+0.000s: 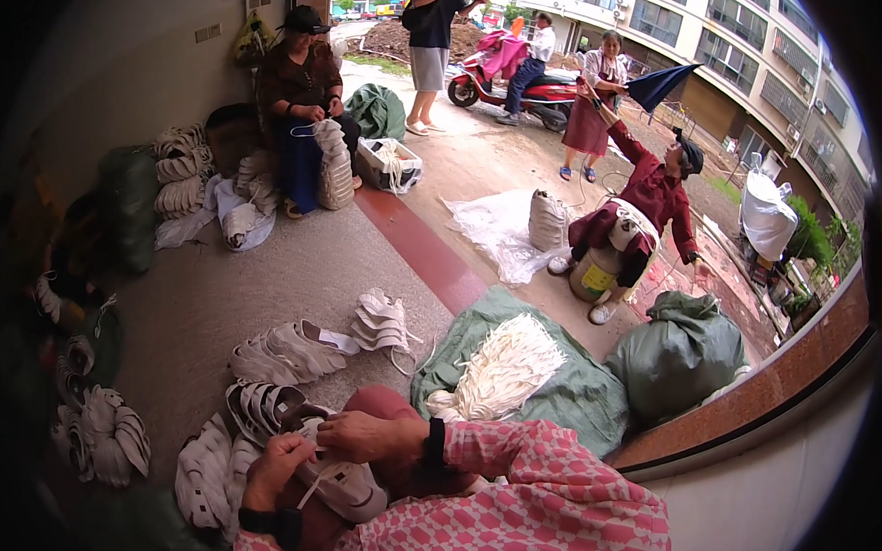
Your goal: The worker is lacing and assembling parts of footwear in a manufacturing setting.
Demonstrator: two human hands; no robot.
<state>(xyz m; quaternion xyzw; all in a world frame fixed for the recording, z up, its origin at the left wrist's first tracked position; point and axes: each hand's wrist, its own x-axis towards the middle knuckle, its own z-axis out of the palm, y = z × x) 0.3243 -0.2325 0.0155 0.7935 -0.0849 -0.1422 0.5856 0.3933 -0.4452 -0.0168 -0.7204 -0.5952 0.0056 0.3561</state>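
Observation:
A pale shoe upper (349, 490) with a dark lining lies across my lap, its toe toward my body. My left hand (275, 466) is closed in a pinch at its left edge, with a thin white shoelace (317, 482) running from the fingers over the upper. Bent over the lacing opening is my right hand (371, 439), its fingertips pinched close to the left ones; what they grip is mostly hidden. Just beyond my hands sits a row of nested pale uppers with dark insides (261, 408). A heap of white laces (507, 365) rests on a green sheet (586, 392) to the right.
Stacks of uppers (288, 354) lie ahead, with more bundles (105, 433) at left. A stuffed green sack (679, 350) stands at right. One seated person (303, 86) handles uppers; another in dark red (652, 186) reaches out an arm. A red scooter (541, 92) is outside.

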